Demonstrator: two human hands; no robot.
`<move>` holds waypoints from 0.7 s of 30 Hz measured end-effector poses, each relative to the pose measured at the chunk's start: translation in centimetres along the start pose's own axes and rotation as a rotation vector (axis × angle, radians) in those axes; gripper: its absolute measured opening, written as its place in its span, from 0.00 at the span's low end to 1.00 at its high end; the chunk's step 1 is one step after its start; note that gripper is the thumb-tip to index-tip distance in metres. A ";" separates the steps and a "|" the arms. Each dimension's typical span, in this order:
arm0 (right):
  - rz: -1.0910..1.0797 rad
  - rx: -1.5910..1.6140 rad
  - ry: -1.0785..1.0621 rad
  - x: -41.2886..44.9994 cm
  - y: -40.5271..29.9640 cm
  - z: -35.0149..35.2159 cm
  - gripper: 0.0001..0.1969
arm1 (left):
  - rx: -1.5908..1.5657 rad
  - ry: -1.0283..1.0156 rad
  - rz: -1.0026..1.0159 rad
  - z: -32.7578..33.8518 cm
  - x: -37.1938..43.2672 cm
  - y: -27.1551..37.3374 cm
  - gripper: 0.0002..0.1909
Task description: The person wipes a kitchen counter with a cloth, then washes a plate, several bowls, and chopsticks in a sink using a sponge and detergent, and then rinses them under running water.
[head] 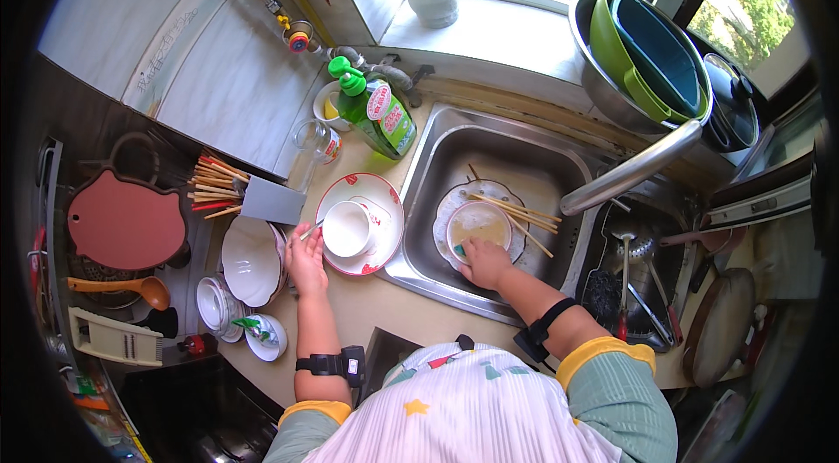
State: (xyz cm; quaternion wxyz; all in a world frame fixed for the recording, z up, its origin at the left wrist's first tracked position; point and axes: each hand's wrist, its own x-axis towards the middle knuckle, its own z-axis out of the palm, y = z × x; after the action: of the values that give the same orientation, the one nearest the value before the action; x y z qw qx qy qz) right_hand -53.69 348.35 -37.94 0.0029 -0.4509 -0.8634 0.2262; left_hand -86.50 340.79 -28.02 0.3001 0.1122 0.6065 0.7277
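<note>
My left hand [307, 264] is at the left rim of a white cup-shaped bowl [349, 229]. Its fingers are around a thin metal utensil handle [312, 231] that reaches to the bowl's rim. The bowl stands on a white plate with red patterns [368, 187] on the counter. In the sink [419, 201], my right hand [486, 264] presses a blue-green sponge [459, 250], mostly hidden by the fingers, into a bowl of cloudy liquid [478, 223]. That bowl sits on a scalloped dish [445, 201]. Several wooden chopsticks [534, 217] lie across the dish's right side.
A green dish-soap bottle [380, 115] and a glass jar [313, 141] stand behind the plate. Left are a chopstick holder [272, 199] and a large white bowl [252, 260]. A metal faucet [632, 168] juts over the sink. Utensils fill a black rack [642, 279] at right.
</note>
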 end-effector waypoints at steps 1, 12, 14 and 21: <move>-0.116 -0.030 0.005 -0.3 0.0 0.4 0.09 | 0.024 -0.011 -0.035 -0.5 0.0 -0.4 0.15; -0.001 -0.042 -0.204 1.2 -0.3 -1.4 0.09 | 0.409 -0.035 -0.048 -1.6 -3.2 -1.5 0.16; 0.008 0.091 -0.176 1.3 -0.9 -2.8 0.09 | 0.465 -0.042 -0.050 -2.3 -3.1 -1.5 0.19; 0.270 1.322 -0.033 1.1 1.3 -2.5 0.14 | 0.699 0.166 0.483 -0.4 -4.4 -1.7 0.20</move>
State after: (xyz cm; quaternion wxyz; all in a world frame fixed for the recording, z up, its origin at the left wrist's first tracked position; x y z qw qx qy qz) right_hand -52.81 350.87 -36.45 0.2366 -0.4548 -0.4795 0.7122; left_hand -82.70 338.11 -28.85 0.0156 0.2868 0.7948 0.5346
